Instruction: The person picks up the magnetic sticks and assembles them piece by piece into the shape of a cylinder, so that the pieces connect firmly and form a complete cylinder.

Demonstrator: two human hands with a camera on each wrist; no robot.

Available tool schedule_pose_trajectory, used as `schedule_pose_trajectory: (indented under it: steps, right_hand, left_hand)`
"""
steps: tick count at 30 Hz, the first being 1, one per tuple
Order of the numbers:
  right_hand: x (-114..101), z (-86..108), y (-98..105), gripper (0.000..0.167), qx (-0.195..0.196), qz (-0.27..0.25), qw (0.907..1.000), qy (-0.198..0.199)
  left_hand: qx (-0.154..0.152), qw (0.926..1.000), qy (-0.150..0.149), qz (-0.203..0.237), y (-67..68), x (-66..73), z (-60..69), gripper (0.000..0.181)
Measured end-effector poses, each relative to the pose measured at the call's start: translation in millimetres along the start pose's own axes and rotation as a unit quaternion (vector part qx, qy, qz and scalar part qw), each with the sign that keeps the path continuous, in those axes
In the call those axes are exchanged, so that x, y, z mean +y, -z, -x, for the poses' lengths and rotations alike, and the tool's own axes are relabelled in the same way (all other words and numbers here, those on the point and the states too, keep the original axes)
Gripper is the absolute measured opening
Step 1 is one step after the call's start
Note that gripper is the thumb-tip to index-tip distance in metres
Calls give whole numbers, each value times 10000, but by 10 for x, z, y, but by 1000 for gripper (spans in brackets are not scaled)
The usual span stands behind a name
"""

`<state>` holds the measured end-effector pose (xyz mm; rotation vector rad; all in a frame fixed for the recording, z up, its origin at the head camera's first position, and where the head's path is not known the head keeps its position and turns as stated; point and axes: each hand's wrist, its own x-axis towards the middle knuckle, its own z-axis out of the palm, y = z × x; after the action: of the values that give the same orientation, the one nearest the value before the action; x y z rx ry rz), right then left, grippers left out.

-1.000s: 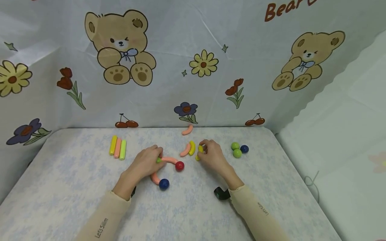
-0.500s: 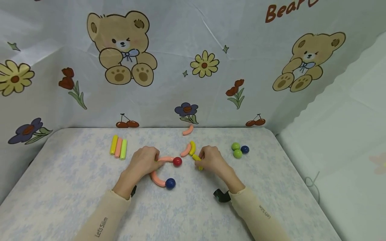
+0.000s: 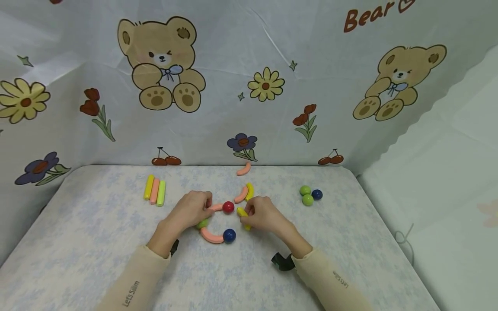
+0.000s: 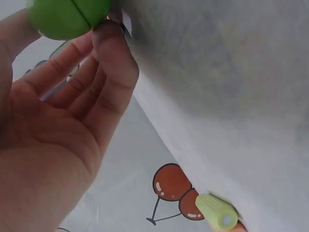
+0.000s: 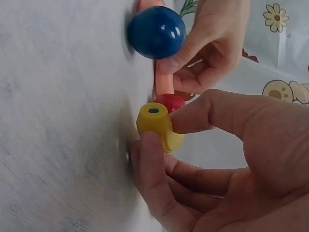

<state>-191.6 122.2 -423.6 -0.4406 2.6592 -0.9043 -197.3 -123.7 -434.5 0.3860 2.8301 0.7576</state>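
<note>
In the head view, my left hand (image 3: pixel 190 210) pinches an upper curved pink rod (image 3: pixel 217 207) where it meets a green ball (image 3: pixel 202 223). That rod carries a red ball (image 3: pixel 228 207) at its other end. A lower curved pink rod (image 3: pixel 212 236) runs from the green ball to a blue ball (image 3: pixel 229 236). Thumb and fingers of my right hand (image 3: pixel 265 214) pinch a curved yellow rod (image 3: pixel 242 211), just right of the red ball. The right wrist view shows a small hole-like dark spot on the yellow rod's end (image 5: pixel 153 110).
Behind my right hand lie a curved yellow rod (image 3: pixel 250 190) and a curved pink rod (image 3: pixel 241 195); another pink rod (image 3: pixel 244 169) is by the back edge. Straight rods (image 3: pixel 154 191) lie at left. Two green balls (image 3: pixel 306 195) and a blue ball (image 3: pixel 317 194) sit at right.
My right hand has brought the yellow rod left and toward me, near the red ball. The joined pieces under my left hand have shifted and turned slightly; the blue ball has moved right.
</note>
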Motion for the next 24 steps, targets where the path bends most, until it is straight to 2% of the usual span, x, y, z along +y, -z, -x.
schedule_pose_trajectory:
  steps: [4,13,24]
  right_hand:
    - [-2,-13,-43,16,1,-88,9999,-55]
    - [11,-46,-80,15,-95,-200,9998,3]
    - [11,-37,-89,17,-175,-281,9994,50]
  left_hand:
    - [-58,9999,-76,140,-38,7,-14,22]
    - [104,9993,-227,269,-73,9,7,27]
    - [256,9993,-24,273,-91,18,-7,27]
